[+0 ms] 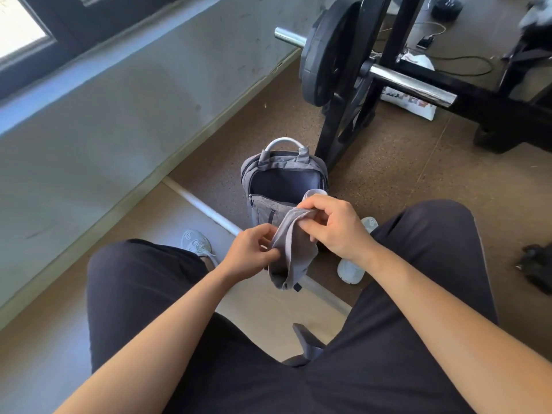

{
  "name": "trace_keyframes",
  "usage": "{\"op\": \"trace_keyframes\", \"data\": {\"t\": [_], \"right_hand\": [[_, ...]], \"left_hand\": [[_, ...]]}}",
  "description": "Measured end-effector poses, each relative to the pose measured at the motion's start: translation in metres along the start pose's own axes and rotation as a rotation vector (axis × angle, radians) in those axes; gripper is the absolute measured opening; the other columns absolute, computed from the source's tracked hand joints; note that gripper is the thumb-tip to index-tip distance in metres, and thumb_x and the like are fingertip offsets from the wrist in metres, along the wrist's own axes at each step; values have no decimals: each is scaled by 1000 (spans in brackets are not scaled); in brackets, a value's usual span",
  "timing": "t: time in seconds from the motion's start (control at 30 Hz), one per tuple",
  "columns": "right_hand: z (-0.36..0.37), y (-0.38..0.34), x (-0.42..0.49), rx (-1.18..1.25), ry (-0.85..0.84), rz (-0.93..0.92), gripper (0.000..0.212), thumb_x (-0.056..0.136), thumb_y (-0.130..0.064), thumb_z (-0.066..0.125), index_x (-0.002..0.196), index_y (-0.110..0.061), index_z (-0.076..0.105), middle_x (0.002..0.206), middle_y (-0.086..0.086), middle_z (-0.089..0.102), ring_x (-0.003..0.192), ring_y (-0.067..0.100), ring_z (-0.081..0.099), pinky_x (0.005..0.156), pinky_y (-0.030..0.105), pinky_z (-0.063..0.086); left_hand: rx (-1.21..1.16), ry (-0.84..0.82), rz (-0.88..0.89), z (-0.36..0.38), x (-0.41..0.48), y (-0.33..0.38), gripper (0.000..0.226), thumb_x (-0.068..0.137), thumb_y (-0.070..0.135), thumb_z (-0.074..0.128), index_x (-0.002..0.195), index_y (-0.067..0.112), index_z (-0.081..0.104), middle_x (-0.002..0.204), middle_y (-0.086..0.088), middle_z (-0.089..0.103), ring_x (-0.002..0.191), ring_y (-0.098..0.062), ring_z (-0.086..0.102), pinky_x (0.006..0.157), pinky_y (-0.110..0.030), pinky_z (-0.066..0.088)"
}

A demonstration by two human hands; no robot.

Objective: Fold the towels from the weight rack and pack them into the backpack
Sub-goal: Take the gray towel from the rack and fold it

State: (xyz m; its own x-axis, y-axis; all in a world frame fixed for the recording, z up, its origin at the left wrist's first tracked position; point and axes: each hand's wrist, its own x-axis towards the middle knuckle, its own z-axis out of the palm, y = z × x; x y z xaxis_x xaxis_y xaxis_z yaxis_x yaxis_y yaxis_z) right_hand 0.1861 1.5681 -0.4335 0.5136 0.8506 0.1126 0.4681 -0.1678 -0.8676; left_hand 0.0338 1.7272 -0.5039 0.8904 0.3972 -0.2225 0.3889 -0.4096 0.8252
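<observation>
1. A person sits with both legs in dark trousers (143, 294) spread wide.
2. Between the knees, both hands hold up a soft grey cloth towel (294, 249). It hangs down in a loose fold, and its bottom end hangs free in the air.
3. The left hand (251, 255) has curled fingers and pinches the towel's left edge, about halfway down.
4. The right hand (334, 228) is a bit higher. Its fingers curl over the top end of the towel and grip it, so the cloth comes out from under the fingertips.
5. Two white shoes (195, 242) stand on the brown floor, one on each side of the hands.
6. Just past the hands stands a grey fabric backpack (270, 209) with a white handle. Its top is open and dark inside. The towel is in front of it, not in it.
7. Farther back stands a black metal weight rack (385, 40) with a round black weight plate (328, 52) and a shiny silver bar (412, 85).
</observation>
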Motion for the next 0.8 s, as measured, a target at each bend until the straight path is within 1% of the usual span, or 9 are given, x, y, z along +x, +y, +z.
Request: {"op": "trace_keyframes", "data": {"t": [0.03, 0.1, 0.2, 0.3, 0.37, 0.5, 0.67, 0.73, 0.8], "right_hand": [[-3, -1, -1, 9, 14, -8, 14, 90, -5, 70, 103, -10, 70, 78, -12, 66, 61, 14, 68, 63, 25, 56], [-8, -3, -1, 30, 55, -24, 15, 90, -3, 69, 104, -9, 70, 81, -6, 68, 63, 15, 68, 64, 25, 56], [-15, -3, -3, 106, 132, -33, 18, 91, 1, 67, 104, -11, 68, 85, 3, 69, 66, 16, 69, 66, 27, 58], [-21, -1, -4, 141, 198, -19, 15, 94, 0, 64, 108, -6, 67, 94, 12, 70, 75, 19, 72, 68, 26, 60], [-25, 2, -4, 154, 245, -11, 14, 95, -1, 63, 108, -4, 67, 97, 15, 70, 78, 20, 73, 68, 23, 59], [-32, 10, -5, 118, 334, 16, 15, 96, -4, 63, 110, -2, 68, 100, 13, 70, 81, 18, 73, 69, 24, 60], [-42, 31, 0, -54, 427, 106, 17, 97, -11, 62, 112, -10, 70, 100, 3, 72, 87, 11, 70, 75, 32, 62], [-46, 41, 3, -118, 450, 159, 18, 97, -15, 62, 113, -13, 70, 101, 1, 73, 89, 12, 71, 77, 35, 62], [-49, 49, 5, -154, 479, 221, 20, 98, -17, 60, 116, -13, 69, 104, 2, 73, 92, 13, 71, 79, 37, 63]], "left_hand": [[51, -10, -17, 2, 1, -3, 13, 70, 25, 59, 81, 31, 62, 74, 9, 66, 69, -12, 62, 66, -37, 57], [142, -46, -45, 4, 3, -9, 14, 69, 27, 55, 80, 23, 62, 73, 3, 67, 73, -21, 63, 68, -44, 56], [198, -59, -104, 7, 5, -16, 8, 76, 15, 58, 75, 23, 58, 69, 3, 62, 68, -22, 54, 61, -37, 43], [240, -42, -171, 9, 5, -22, 26, 79, 7, 62, 66, 26, 48, 65, 6, 55, 63, -15, 46, 55, -31, 33], [294, -42, -210, 9, 4, -23, 31, 76, 2, 60, 63, 24, 44, 61, 7, 51, 59, -14, 43, 52, -31, 30], [381, -17, -227, 5, 2, -21, 36, 71, -3, 61, 58, 25, 42, 55, 9, 47, 55, -14, 43, 51, -27, 29], [424, 15, -193, 5, -1, -23, 42, 72, 7, 70, 55, 18, 34, 51, 3, 32, 55, -18, 26, 51, -34, 22], [372, 71, -193, 3, -1, -25, 38, 73, 9, 72, 54, 17, 41, 51, 0, 33, 58, -19, 26, 53, -34, 24], [296, 125, -214, 0, -1, -24, 32, 74, 10, 76, 55, 26, 56, 51, 2, 47, 56, -17, 38, 54, -31, 33]]}}
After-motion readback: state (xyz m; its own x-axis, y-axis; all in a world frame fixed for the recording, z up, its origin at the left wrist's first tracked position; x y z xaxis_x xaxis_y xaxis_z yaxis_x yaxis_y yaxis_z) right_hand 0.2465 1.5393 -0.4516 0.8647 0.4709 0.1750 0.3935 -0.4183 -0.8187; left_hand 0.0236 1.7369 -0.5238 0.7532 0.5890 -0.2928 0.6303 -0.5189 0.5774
